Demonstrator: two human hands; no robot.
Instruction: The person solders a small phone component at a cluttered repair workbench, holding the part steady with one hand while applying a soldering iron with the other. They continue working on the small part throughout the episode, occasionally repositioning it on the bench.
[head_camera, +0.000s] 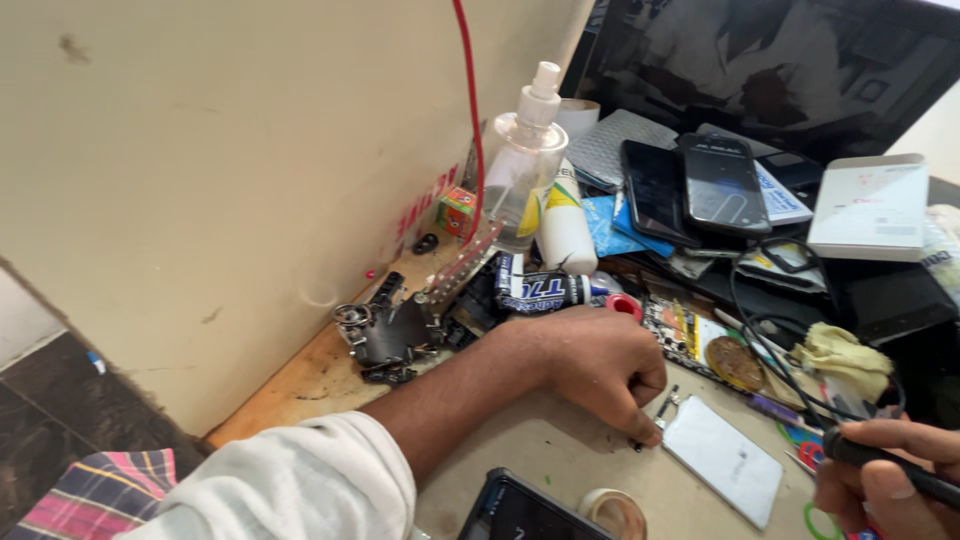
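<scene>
While my left hand (600, 375) pins small metal tweezers (658, 415) beside the white rectangular panel (722, 458), my right hand (885, 480), closed around a black pen-like tool (890, 468), should approach steadily.

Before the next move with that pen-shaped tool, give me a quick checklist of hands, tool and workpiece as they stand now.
1. Left hand steadying work: ok, fist rests on the grey bench top beside the white rectangular plate.
2. Small metal tweezers at the left hand: cannot tell if gripped.
3. Right hand grips the black pen-shaped tool: ok.
4. Tool tip position: cannot tell, hidden.
5. Black cable clear of work: not ok, it loops close to the plate.
6. Dark phone at the near edge: ok, apart from both hands.
</scene>
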